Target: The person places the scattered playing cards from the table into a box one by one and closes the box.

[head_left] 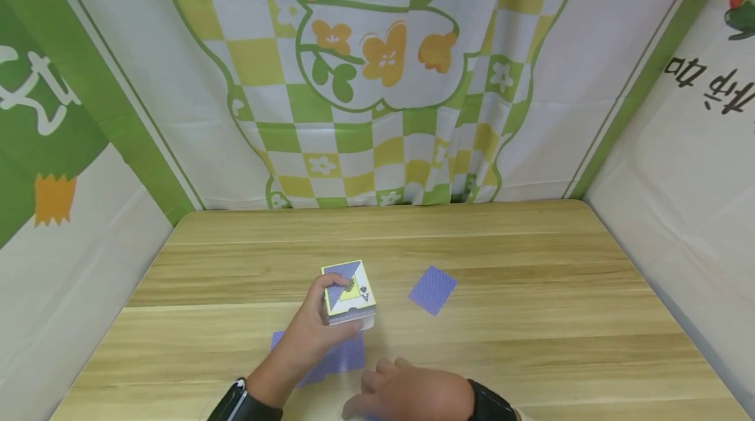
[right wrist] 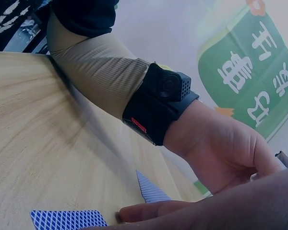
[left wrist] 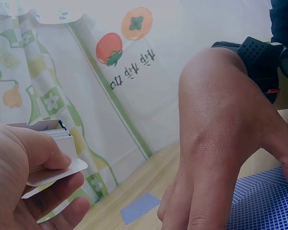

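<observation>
My left hand grips an open playing card box, its thumb and fingers around the sides. The box shows an ace and a blue pattern. White card edges show inside it in the left wrist view, and a white flap hangs under the thumb. My right hand is low over the table near its front edge, fingers pointing down. A blue-patterned playing card lies between its thumb and fingers in the left wrist view. Whether the fingertips touch that card is hidden.
Blue-backed cards lie partly under the left forearm. One single blue card lies apart, right of the box. The wooden table is enclosed by printed cloth at the back and sides.
</observation>
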Tool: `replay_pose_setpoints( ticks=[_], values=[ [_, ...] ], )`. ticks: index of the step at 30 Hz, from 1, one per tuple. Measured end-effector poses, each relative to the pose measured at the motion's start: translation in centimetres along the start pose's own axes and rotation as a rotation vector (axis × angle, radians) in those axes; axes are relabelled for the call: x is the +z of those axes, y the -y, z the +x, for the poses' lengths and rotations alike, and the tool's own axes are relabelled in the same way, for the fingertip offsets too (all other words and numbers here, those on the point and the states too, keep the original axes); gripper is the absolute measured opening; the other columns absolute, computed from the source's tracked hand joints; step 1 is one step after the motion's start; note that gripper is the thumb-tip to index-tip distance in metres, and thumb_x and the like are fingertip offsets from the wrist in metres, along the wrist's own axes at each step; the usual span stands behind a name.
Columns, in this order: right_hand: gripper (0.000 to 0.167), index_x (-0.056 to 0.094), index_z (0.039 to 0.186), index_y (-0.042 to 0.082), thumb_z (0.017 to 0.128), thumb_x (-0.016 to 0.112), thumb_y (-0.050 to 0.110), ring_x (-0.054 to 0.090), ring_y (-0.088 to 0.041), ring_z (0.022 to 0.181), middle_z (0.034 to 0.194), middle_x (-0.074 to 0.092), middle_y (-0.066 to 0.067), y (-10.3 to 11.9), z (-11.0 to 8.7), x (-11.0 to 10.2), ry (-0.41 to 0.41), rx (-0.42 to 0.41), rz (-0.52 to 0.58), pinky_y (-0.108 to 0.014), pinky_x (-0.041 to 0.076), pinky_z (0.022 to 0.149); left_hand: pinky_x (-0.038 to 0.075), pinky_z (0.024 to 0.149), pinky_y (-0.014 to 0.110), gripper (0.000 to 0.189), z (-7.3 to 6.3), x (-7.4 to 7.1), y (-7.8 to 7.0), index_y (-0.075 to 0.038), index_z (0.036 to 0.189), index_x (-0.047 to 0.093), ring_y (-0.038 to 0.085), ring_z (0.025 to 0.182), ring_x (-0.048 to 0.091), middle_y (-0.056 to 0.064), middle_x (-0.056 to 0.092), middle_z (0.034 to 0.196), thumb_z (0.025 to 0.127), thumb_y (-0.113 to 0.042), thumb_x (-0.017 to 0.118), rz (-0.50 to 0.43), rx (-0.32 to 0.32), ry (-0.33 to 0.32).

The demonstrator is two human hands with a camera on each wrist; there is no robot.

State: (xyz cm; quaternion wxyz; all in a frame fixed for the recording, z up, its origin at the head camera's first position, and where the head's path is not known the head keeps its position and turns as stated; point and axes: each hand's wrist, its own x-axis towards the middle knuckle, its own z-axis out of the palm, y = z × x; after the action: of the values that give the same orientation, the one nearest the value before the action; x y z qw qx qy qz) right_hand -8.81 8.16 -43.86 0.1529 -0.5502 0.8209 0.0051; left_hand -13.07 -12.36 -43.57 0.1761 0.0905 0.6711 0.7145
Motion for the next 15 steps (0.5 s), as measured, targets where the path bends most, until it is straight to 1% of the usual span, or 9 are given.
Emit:
replay_pose_setpoints(
  ticks=[7, 10, 12, 15],
  values=[
    [0.032, 0.055, 0.131, 0.04, 0.1, 0.056, 0.048, 0.042, 0.0, 0.086, 0.1, 0.052, 0.018, 0.02, 0.02, 0.16, 0.017, 0.005, 0.044, -0.019, 0.033, 0.07, 0.057, 0.083, 0.034, 0.071, -0.1, 0.1, -0.03, -0.021, 0.137, 0.032, 0.031, 0.107, 0.066, 0.029, 0.045, 0.137, 0.084, 0.0, 0.074, 0.007, -0.023, -0.034],
    [0.033, 0.055, 0.131, 0.041, 0.099, 0.056, 0.048, 0.041, 0.0, 0.084, 0.097, 0.052, 0.018, 0.01, 0.02, 0.23, 0.014, 0.006, 0.031, -0.019, 0.033, 0.069, 0.057, 0.083, 0.035, 0.07, -0.14, 0.14, -0.01, -0.021, 0.137, 0.033, 0.031, 0.107, 0.066, 0.029, 0.045, 0.137, 0.084, 0.0, 0.075, 0.014, -0.024, -0.041],
    [0.035, 0.055, 0.131, 0.04, 0.098, 0.057, 0.051, 0.041, 0.0, 0.084, 0.098, 0.053, 0.017, -0.15, -0.02, 0.19, 0.0, 0.009, -0.011, -0.018, 0.032, 0.067, 0.057, 0.083, 0.035, 0.07, -0.13, 0.15, 0.0, -0.021, 0.137, 0.033, 0.031, 0.106, 0.066, 0.029, 0.045, 0.136, 0.084, 0.0, 0.075, 0.016, -0.02, -0.043],
    [0.042, 0.058, 0.131, 0.037, 0.094, 0.059, 0.058, 0.043, 0.0, 0.085, 0.102, 0.056, 0.015, -0.51, -0.34, 0.11, -0.064, 0.032, -0.054, -0.018, 0.033, 0.066, 0.058, 0.082, 0.036, 0.07, -0.09, 0.16, -0.01, -0.02, 0.137, 0.033, 0.031, 0.105, 0.066, 0.03, 0.045, 0.134, 0.084, 0.001, 0.074, 0.012, -0.008, -0.036]
  ],
)
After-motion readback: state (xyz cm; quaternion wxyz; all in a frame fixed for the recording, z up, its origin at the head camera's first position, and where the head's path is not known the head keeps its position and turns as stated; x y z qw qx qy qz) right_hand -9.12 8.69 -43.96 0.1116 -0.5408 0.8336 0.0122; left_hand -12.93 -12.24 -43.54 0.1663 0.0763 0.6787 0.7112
